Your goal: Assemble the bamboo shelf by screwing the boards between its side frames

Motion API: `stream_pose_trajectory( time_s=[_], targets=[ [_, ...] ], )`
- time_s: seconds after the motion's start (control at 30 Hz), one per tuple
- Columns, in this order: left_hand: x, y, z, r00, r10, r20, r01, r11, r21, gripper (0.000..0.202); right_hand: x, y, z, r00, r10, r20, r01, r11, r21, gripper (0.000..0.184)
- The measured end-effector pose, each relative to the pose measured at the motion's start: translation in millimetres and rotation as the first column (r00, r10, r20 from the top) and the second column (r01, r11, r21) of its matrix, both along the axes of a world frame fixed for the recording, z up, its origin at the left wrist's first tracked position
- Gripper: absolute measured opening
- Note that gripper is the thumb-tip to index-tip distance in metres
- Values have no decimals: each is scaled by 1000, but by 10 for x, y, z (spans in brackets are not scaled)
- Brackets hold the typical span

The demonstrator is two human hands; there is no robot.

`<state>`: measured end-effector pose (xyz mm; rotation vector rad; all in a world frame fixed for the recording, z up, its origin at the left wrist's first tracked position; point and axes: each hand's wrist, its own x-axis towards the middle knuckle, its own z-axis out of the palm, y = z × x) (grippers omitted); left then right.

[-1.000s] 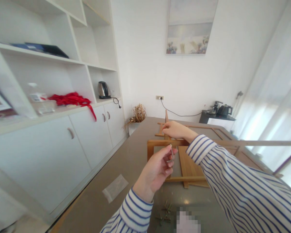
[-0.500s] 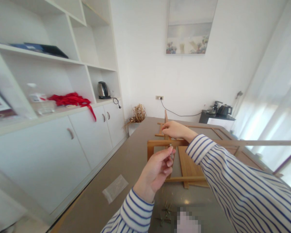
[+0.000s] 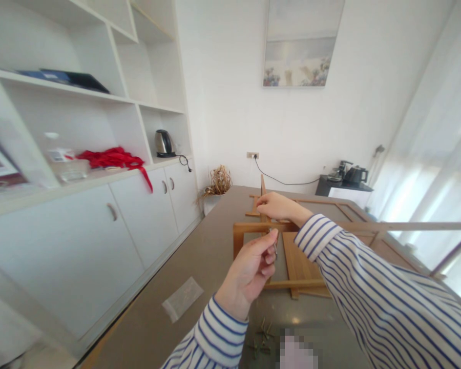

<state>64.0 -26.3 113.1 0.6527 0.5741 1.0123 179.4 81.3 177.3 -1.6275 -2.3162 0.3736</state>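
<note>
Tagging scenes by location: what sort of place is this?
Probably an office or meeting room, though a home is possible: a large table, white cabinets with open shelves, and a kettle on one shelf.

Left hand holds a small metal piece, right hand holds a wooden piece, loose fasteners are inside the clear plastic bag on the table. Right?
One error: the fasteners lie on the tabletop, outside the clear plastic bag, as the head view shows. The left hand does hold a small metal piece, and the right hand a wooden piece.
</note>
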Motion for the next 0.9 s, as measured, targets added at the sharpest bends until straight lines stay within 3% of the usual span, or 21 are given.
stream_pose_trajectory(
  time_s=[0.2,0.57,0.9],
  targets=[
    [4,-8,3,1000,-10,-29,10,1000,17,44,-6,-11,4,1000,11,-4,-11,1000,-2,31],
    [-65,-14,-98,998,-43,49,45,998,-43,25,-8,-30,7,1000,19,-15,-19,1000,-2,29],
    [-46,-34,-53,998,-16,60,16,1000,5,21,-12,-43,8,999,24,-29,-25,1000,-8,28]
  ],
)
